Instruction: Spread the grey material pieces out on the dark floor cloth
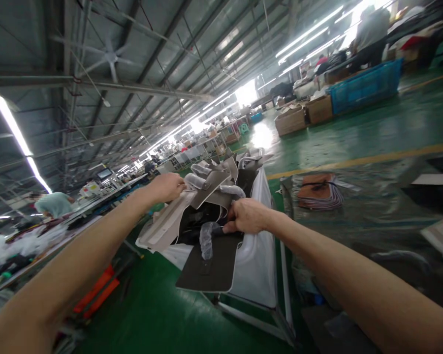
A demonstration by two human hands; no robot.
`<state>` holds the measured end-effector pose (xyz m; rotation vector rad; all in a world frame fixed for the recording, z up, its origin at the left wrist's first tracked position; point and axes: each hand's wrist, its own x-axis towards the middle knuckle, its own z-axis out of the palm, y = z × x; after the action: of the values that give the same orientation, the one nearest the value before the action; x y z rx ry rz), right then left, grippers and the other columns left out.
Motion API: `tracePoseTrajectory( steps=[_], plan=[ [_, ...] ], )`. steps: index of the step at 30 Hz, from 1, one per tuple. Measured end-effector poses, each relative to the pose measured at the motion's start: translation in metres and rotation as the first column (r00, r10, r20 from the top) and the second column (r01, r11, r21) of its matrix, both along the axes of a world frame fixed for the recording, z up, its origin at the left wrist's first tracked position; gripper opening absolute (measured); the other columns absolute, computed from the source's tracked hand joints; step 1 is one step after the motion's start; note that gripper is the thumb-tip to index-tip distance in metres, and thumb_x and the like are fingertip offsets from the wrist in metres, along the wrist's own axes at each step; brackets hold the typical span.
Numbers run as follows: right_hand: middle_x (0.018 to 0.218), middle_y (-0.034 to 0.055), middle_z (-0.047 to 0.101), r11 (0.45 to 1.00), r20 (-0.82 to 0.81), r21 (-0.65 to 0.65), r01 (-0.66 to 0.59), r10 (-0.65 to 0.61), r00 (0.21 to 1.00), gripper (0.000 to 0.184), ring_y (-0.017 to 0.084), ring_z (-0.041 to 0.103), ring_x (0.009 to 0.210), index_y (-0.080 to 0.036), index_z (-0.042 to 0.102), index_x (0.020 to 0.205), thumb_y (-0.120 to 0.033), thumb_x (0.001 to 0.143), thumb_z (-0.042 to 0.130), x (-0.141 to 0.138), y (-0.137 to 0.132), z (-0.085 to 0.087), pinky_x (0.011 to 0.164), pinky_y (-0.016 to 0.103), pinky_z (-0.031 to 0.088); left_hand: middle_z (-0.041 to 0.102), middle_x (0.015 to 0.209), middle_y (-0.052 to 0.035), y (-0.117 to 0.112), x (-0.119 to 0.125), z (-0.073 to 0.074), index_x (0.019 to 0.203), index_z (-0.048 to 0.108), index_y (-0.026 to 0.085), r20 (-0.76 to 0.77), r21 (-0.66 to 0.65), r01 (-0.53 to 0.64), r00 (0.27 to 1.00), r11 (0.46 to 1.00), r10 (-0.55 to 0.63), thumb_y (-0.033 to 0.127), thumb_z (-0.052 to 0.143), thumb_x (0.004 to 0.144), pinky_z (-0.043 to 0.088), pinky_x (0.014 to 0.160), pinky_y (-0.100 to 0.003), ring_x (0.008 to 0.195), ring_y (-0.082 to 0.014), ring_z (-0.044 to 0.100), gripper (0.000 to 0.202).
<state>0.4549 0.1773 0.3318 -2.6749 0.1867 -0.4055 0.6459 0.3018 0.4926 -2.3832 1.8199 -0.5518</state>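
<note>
Landmark for these notes: the white bag (258, 260) hung on a metal cart frame (284, 295), standing on the green floor (162, 314).

Far left of the bag, a person in a pale green top (55, 204) works at a long bench (107, 194). Orange pieces (99, 292) lie low on the floor, left of the bag.

Our left hand (166, 187) reaches in above the bag's left edge. Its grip is closed around the top of a beige moulded mat (170, 223), which slants down and leftward from the hand, overhanging the bag's rim.

At the bag's mouth we see a heap of grey and dark mat pieces (221, 182), some in clear plastic wrap. A dark mat with pale edging (210, 268) droops out over the front of the bag, with a clear plastic-wrapped bundle (206, 238) lying on it.

Our right hand (247, 216) sits over the middle of the bag's mouth, fingers curled shut on the upper edge of the dark mat; exactly what is pinched is probably that edge, though the view is blurred there.

Right of the bag, a stack of brown mats (319, 189) lies on a plastic-covered bench (372, 206). Well beyond the bag to the upper right are cardboard boxes (302, 115) and a blue crate (365, 86).
</note>
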Motion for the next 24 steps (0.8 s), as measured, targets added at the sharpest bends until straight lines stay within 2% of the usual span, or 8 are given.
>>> tracePoseTrajectory(
  steps=[3,5,8,12,17,19,22,24],
  plan=[
    [0.062,0.0025,0.063,1.000,0.077,0.008,0.001,-0.002,0.997,0.035,0.017,0.053,0.060,-0.022,0.074,0.071,-0.053,0.083,0.062,0.000,-0.001,-0.005,0.053,0.030,0.028,0.073,0.104,-0.0091,0.064,-0.040,-0.011,0.099,0.069,0.019,0.052,-0.050,0.089,0.995,0.995,-0.087,0.049,0.035,0.098,0.050,0.092,-0.038,0.097,-0.0221,0.065,0.046],
    [0.063,0.0019,0.062,0.999,0.177,0.031,0.010,-0.016,0.984,0.031,0.015,0.052,0.060,-0.021,0.072,0.069,-0.044,0.085,0.059,-0.001,-0.002,-0.010,0.055,0.030,0.028,0.071,0.115,-0.0106,0.103,-0.067,-0.039,0.117,0.064,0.020,0.090,-0.154,0.234,0.971,0.960,-0.222,0.058,0.047,0.093,0.053,0.095,-0.039,0.106,-0.0240,0.065,0.047],
    [0.065,0.0011,0.063,0.991,0.330,0.125,0.039,-0.078,0.941,0.027,0.013,0.053,0.062,-0.019,0.071,0.069,-0.033,0.087,0.055,-0.004,-0.001,-0.018,0.058,0.028,0.030,0.056,0.141,-0.0193,0.132,-0.084,-0.091,0.142,0.046,0.019,0.237,0.009,0.417,0.882,0.909,-0.407,0.072,0.063,0.077,0.046,0.109,-0.055,0.132,-0.0358,0.053,0.085],
    [0.067,0.0002,0.063,0.976,0.440,0.220,0.010,-0.109,0.891,0.030,0.012,0.053,0.064,-0.017,0.069,0.073,-0.034,0.092,0.053,-0.015,0.003,-0.028,0.062,0.026,0.033,0.037,0.157,-0.0182,0.126,-0.079,-0.125,0.149,0.036,0.026,0.232,0.060,0.476,0.848,0.877,-0.476,0.050,0.054,0.092,0.033,0.118,-0.065,0.150,-0.0373,0.029,0.065],
    [0.081,0.0026,0.070,0.991,0.391,0.127,-0.028,-0.024,0.920,0.027,0.015,0.059,0.075,-0.019,0.073,0.083,-0.032,0.095,0.053,-0.022,0.000,-0.031,0.066,0.028,0.035,0.027,0.162,-0.0206,0.126,-0.093,-0.130,0.151,0.037,0.017,0.182,0.147,0.596,0.768,0.789,-0.614,0.076,0.055,0.078,0.020,0.122,-0.069,0.151,-0.0477,0.018,0.095],
    [0.087,0.0022,0.072,0.986,0.418,0.159,-0.046,-0.025,0.908,0.022,0.016,0.062,0.081,-0.020,0.074,0.090,-0.029,0.095,0.054,-0.019,-0.004,-0.035,0.070,0.028,0.038,0.036,0.159,-0.0170,0.128,-0.094,-0.133,0.148,0.042,0.017,0.256,0.189,0.616,0.720,0.764,-0.645,0.056,0.067,0.081,0.012,0.125,-0.067,0.151,-0.0463,0.020,0.082],
    [0.097,0.0026,0.073,0.972,0.554,0.195,-0.131,0.001,0.832,0.023,0.018,0.065,0.089,-0.020,0.071,0.107,-0.027,0.096,0.051,-0.017,-0.001,-0.044,0.081,0.030,0.045,0.056,0.146,-0.0104,0.117,-0.085,-0.136,0.143,0.048,0.019,0.241,0.060,0.538,0.809,0.841,-0.536,0.015,0.054,0.088,0.024,0.126,-0.055,0.148,-0.0321,0.035,0.056],
    [0.106,0.0050,0.072,0.970,0.655,0.154,-0.190,0.044,0.754,0.028,0.019,0.065,0.097,-0.019,0.065,0.118,-0.029,0.101,0.044,-0.020,0.006,-0.053,0.091,0.034,0.047,0.067,0.131,-0.0085,0.099,-0.073,-0.134,0.134,0.056,0.021,0.030,-0.113,0.335,0.942,0.935,-0.334,0.017,0.043,0.094,0.045,0.114,-0.043,0.133,-0.0237,0.055,0.042]
  ],
)
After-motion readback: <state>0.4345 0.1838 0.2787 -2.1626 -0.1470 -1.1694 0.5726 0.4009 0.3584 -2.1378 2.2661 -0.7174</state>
